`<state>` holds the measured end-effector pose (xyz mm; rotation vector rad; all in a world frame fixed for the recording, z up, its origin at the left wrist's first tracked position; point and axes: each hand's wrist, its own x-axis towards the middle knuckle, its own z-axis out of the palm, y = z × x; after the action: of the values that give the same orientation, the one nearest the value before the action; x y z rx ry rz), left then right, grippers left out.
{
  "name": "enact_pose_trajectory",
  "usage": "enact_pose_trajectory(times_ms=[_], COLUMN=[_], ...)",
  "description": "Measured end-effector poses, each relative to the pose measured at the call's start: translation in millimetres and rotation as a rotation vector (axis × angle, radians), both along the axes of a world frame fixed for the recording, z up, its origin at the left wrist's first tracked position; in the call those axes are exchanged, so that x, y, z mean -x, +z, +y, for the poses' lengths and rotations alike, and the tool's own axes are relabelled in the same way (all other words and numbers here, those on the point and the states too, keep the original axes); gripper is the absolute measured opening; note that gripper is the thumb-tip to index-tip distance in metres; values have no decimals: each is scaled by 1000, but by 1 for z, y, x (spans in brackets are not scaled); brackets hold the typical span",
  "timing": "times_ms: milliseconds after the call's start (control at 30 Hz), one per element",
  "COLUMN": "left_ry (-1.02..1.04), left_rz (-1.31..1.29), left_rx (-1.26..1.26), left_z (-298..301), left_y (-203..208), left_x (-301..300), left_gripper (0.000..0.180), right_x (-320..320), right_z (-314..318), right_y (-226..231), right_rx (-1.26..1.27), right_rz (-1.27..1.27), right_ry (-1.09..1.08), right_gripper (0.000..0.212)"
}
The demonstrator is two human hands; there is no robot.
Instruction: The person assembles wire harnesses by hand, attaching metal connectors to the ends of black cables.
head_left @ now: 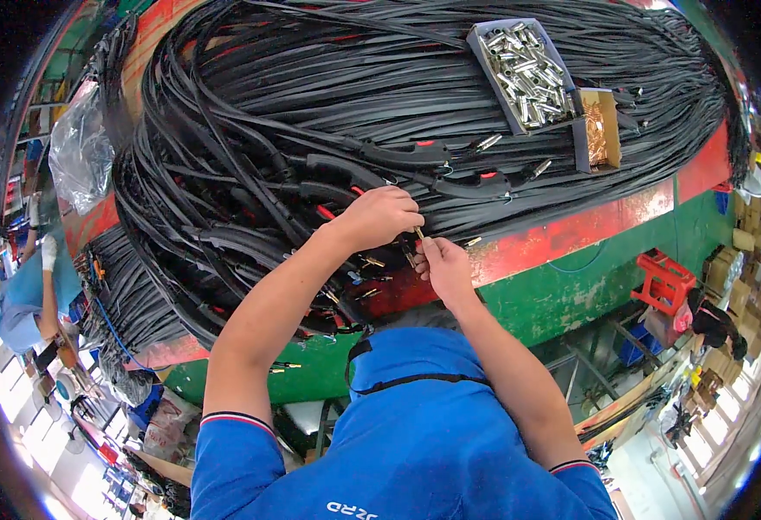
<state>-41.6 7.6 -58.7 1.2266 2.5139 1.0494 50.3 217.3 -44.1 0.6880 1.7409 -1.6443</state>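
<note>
My left hand (384, 215) is closed, and a black welding torch handle (339, 166) runs up to it; the part inside the fingers is hidden. A small brass-coloured fitting (419, 232) shows between my two hands. My right hand (445, 267) pinches its lower end between thumb and fingers. Beyond my hands lie two more black torch handles with red triggers, one being the handle (476, 185), each with a silver metal nozzle (540, 169) at its tip. Several brass-tipped torch ends (372, 261) lie left of my right hand.
Thick bundles of black cable (337, 95) cover the red-topped bench (588, 218). A box of silver nozzles (476, 45) and a small carton of copper-coloured parts (581, 143) rest on the cables. A red plastic stool (664, 282) stands at right; another person (38, 290) works at left.
</note>
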Motion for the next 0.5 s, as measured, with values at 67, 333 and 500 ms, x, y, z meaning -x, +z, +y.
enact_pose_trajectory(times_ms=[67,333,500], left_ry=[2,1,-9], left_rz=[1,10,-11], left_rx=[2,14,51], left_z=[0,-2,-3], left_y=[-1,2,0], left_x=[-1,0,-2], left_gripper=[15,16,19], right_x=[-1,3,1], right_z=[-1,-1,-7], right_y=[1,-2,4], right_rx=[79,76,-128], right_rz=[-66,-89,71], right_ry=[-41,-58,64], right_gripper=[32,26,25])
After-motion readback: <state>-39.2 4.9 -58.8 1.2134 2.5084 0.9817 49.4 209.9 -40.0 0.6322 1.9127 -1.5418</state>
